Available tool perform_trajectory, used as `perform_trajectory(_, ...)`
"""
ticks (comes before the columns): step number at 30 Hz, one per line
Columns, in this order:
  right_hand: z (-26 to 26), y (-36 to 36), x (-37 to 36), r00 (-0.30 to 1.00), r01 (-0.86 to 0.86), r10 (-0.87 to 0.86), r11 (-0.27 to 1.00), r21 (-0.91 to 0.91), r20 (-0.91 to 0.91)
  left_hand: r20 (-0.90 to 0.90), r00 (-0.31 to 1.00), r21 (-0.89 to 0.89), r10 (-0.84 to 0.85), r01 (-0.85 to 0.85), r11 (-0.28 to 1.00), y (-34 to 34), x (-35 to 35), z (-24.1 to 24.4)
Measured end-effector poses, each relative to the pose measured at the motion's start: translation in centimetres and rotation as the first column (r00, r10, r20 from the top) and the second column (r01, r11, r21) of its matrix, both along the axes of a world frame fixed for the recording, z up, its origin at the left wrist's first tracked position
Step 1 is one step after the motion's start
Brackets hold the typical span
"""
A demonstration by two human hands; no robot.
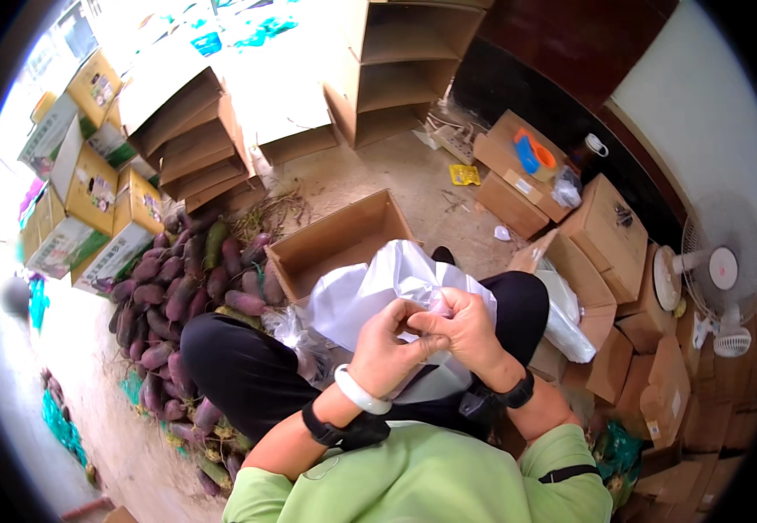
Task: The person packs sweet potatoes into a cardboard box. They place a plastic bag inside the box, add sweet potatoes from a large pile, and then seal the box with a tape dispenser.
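Above my lap, both hands meet at a gathered part of a thin white plastic bag (352,294). My left hand (388,343), below a white bangle, has its fingers closed near the bunched plastic. Beside it, my right hand (466,327) pinches the gathered plastic between thumb and fingers. The bag spreads over my knees and hides the near edge of an open cardboard box (339,245) on the floor. A crumpled clear plastic bag (300,343) lies by my left knee. What the white bag contains cannot be told.
Purple radish-like root vegetables (169,287) are heaped at the left. Printed cartons (90,196) stand behind them, near stacked open boxes (205,144). At the right are more cardboard boxes (607,235), a roll of clear plastic (568,327) and a white electric fan (721,268).
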State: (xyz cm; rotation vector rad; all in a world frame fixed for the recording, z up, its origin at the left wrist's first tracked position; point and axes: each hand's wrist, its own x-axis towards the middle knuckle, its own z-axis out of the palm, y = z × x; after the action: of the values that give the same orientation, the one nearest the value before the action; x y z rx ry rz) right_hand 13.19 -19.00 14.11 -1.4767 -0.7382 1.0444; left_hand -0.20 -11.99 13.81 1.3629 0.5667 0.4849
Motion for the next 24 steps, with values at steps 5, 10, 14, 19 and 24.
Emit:
perform_trajectory(5, -2.2, -0.9, 1.3, 0.992, -0.064, 0.061, 0.998, 0.024, 0.107, 0.115, 0.990, -0.423, 0.085, -0.029, 0.906, 0.6, -1.7, -2.3)
perform_trajectory(10, -1.6, 0.1, 5.7, 0.353, 0.150, 0.077, 0.979, -0.138, 0.932, 0.272, 0.892, -0.593, 0.360, -0.140, 0.793, 2.1, -3.0, -1.4)
perform_trajectory(14, -3.7, 0.6, 17.2, 0.347, 0.469, -0.245, 0.881, 0.060, 0.905, 0.242, 0.861, -0.231, 0.446, -0.396, 0.889, 4.5, -4.5, -1.5)
perform_trajectory(19, -4.1, 3.5, 19.3, 0.733, 0.621, -0.553, 0.781, 0.058, -0.396, -0.003, 0.927, 0.529, 0.376, -0.318, 0.787, 7.2, -8.0, -2.8)
perform_trajectory(24, -1.3, 6.1, 12.3, 0.908, 0.356, -0.307, 0.925, 0.137, -0.286, 0.055, 0.698, 0.189, 0.714, -0.709, 0.679, 11.7, -9.9, -6.0)
